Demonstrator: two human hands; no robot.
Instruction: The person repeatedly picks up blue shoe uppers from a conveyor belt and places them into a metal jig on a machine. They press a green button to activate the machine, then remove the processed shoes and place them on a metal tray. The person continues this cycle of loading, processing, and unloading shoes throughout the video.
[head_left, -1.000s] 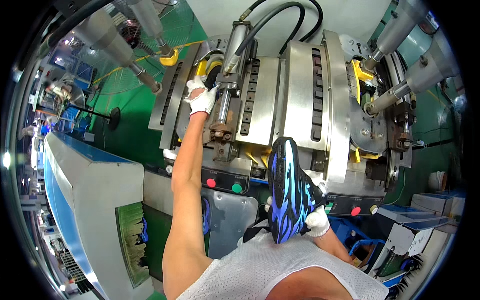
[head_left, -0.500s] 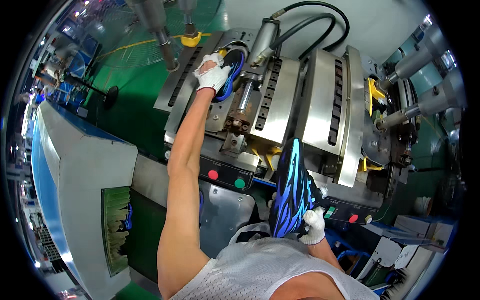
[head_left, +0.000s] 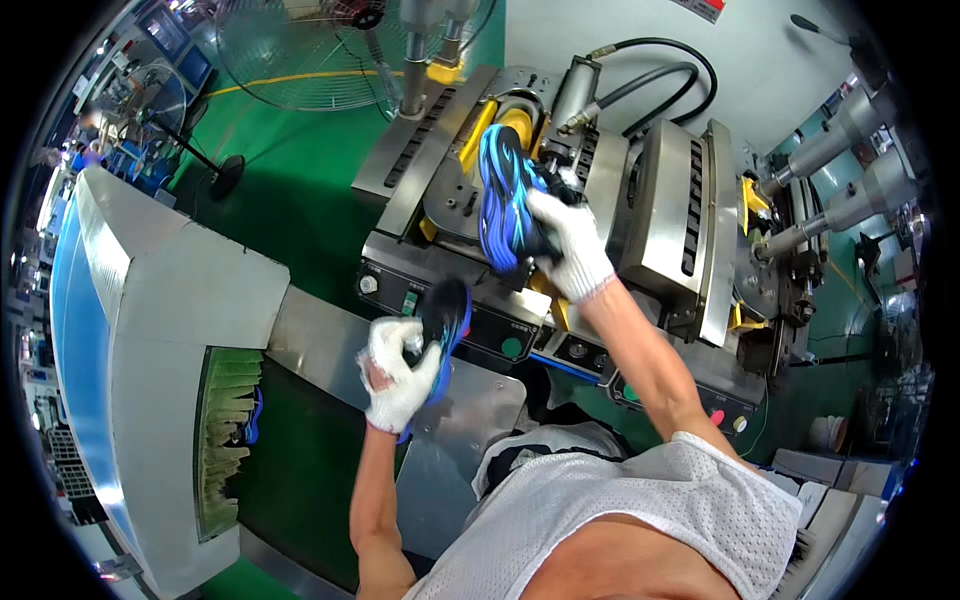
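Now left hand around one shoe lifted off the machine, right hand around another there instead.

The right hand and the left hand are largely covered in matt, knitted white cloth. A moulded, softly glossy surface is shown by the shoe at twelve o'clock. Smooth, shiny metal is seen on the machine cover at two, rough, frayed strips at eight, perforated mesh cloth on the shirt toward five.
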